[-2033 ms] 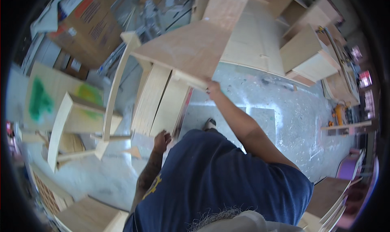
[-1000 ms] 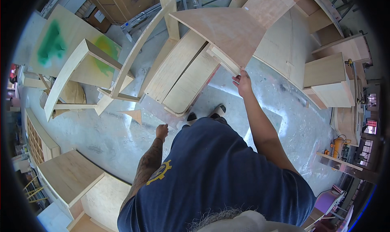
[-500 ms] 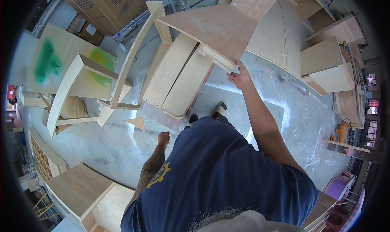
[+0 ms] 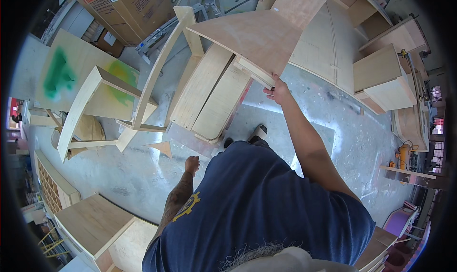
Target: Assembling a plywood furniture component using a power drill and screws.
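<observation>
My right hand [image 4: 277,91] reaches forward to the near corner of a reddish plywood panel [image 4: 250,34]. The thumb lies at the panel's edge and the fingers curl below it, beside a pale wooden rail [image 4: 254,72] under the panel. Beneath and to the left stands a light plywood cabinet [image 4: 220,98] with a dark gap along its face and a rounded lower corner. My left hand [image 4: 192,164] hangs low by my side with its fingers curled in. Whatever it may hold is hidden.
Curved wooden frames [image 4: 81,110] stand to the left, before a board with green and yellow paint [image 4: 59,72]. A triangular wood offcut [image 4: 163,148] lies on the floor. Plywood cabinets stand at right [image 4: 383,77] and lower left [image 4: 95,222]. A cardboard box [image 4: 135,10] is behind.
My right hand has shifted slightly left and closed around the panel's corner, where its fingers were looser. My left hand hangs in nearly the same place.
</observation>
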{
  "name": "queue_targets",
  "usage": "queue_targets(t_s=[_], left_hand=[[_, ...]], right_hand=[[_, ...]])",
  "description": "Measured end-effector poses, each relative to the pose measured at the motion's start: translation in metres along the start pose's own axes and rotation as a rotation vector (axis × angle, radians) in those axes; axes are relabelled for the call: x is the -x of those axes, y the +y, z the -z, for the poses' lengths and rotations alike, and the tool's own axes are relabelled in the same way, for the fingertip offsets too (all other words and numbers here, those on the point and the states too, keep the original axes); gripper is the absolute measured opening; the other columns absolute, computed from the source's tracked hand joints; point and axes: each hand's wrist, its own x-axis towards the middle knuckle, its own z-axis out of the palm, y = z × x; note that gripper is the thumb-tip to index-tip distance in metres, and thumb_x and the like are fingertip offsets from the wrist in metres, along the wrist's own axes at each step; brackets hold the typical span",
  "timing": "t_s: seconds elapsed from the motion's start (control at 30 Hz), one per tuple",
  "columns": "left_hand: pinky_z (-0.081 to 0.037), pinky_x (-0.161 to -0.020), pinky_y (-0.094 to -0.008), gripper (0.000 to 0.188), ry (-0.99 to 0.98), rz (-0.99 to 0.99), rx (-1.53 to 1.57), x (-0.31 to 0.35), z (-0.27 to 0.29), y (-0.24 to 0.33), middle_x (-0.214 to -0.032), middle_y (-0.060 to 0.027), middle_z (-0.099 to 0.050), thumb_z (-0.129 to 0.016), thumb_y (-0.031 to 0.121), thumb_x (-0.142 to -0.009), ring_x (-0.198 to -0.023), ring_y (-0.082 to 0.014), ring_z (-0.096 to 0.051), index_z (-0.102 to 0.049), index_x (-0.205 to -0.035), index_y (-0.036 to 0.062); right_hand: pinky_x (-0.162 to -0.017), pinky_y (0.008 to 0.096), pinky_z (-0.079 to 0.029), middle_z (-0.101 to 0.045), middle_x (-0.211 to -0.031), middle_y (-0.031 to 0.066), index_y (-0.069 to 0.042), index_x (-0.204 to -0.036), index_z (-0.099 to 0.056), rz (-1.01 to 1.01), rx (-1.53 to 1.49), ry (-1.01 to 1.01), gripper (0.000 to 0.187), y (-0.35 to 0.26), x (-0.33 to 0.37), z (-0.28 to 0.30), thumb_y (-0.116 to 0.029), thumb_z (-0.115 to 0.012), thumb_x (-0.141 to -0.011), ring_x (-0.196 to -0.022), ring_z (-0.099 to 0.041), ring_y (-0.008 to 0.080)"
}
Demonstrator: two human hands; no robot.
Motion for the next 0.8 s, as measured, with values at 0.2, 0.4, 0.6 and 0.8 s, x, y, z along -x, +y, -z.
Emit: queue_targets(t_s=[0.2,0.4,0.6,0.8], left_hand=[[-0.038,-0.045,-0.0327,0.021,0.010,0.020,-0.027,0.007,0.003,-0.011,-0.065,0.0000,-0.054,-0.054,0.024,-0.095,-0.053,-0.0140,-0.051,-0.061,-0.080,0.0110],[-0.039,-0.045,-0.0333,0.023,-0.018,0.014,0.034,0.006,-0.006,-0.016,-0.061,0.0001,-0.052,-0.054,0.022,-0.094,-0.051,-0.0139,-0.051,-0.060,-0.075,0.0109],[-0.050,-0.065,-0.0369,0.031,-0.117,0.000,-0.149,-0.011,-0.007,-0.022,-0.087,-0.0033,-0.063,-0.057,0.033,-0.095,-0.074,-0.0164,-0.060,-0.065,-0.109,0.0070],[-0.051,-0.064,-0.0383,0.027,-0.106,-0.018,-0.126,-0.021,-0.016,-0.013,-0.087,-0.0049,-0.064,-0.055,0.031,-0.096,-0.076,-0.0173,-0.063,-0.065,-0.104,0.0063]], right_hand=[[-0.111,0.0581,-0.032,-0.050,-0.139,0.0241,-0.011,-0.150,-0.037,0.027,-0.013,-0.072,0.065,0.001,0.003,0.008,-0.054,-0.037,-0.101,-0.120,-0.058,0.0384],[-0.111,0.0557,-0.034,-0.048,-0.141,0.0267,-0.003,-0.150,-0.037,0.021,-0.137,0.070,0.067,0.015,0.010,0.022,-0.048,-0.038,-0.100,-0.126,-0.053,0.0396],[-0.102,0.0520,-0.044,-0.053,-0.131,0.0199,-0.002,-0.142,-0.045,0.206,0.049,0.240,0.067,0.001,0.023,0.007,-0.046,-0.062,-0.093,-0.118,-0.056,0.0335],[-0.098,0.0490,-0.048,-0.055,-0.123,0.0152,-0.003,-0.130,-0.050,0.107,-0.079,0.184,0.058,0.004,0.014,0.007,-0.041,-0.073,-0.091,-0.114,-0.057,0.0316]])
